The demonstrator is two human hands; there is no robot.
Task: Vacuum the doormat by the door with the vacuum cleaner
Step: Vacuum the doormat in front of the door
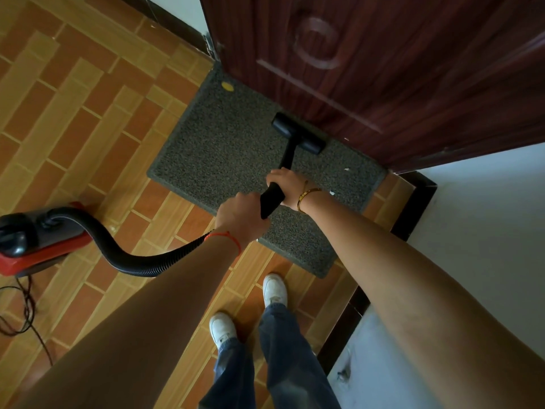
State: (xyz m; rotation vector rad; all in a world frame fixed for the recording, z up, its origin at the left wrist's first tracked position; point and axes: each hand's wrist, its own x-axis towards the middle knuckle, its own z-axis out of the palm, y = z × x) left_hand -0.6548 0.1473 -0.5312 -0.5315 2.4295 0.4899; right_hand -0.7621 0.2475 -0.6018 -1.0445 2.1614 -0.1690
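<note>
Coarse, matt doormat (236, 149) — glossy, seemingly wooden door (398, 69) — smooth tiles (88, 113).

The floor (88, 119) is brick-patterned orange and tan tile. A dark speckled doormat (230, 149) lies at centre frame against the door, the black vacuum head (299, 133) resting on its far edge. A red and black vacuum cleaner (32, 240) sits at left, its cord (26, 317) trailing below. White shoes (274, 290) stand at lower centre.

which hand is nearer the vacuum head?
Right. The right hand grips the wand just below the vacuum head on the doormat; the left hand holds it lower down, nearer the hose.
</note>
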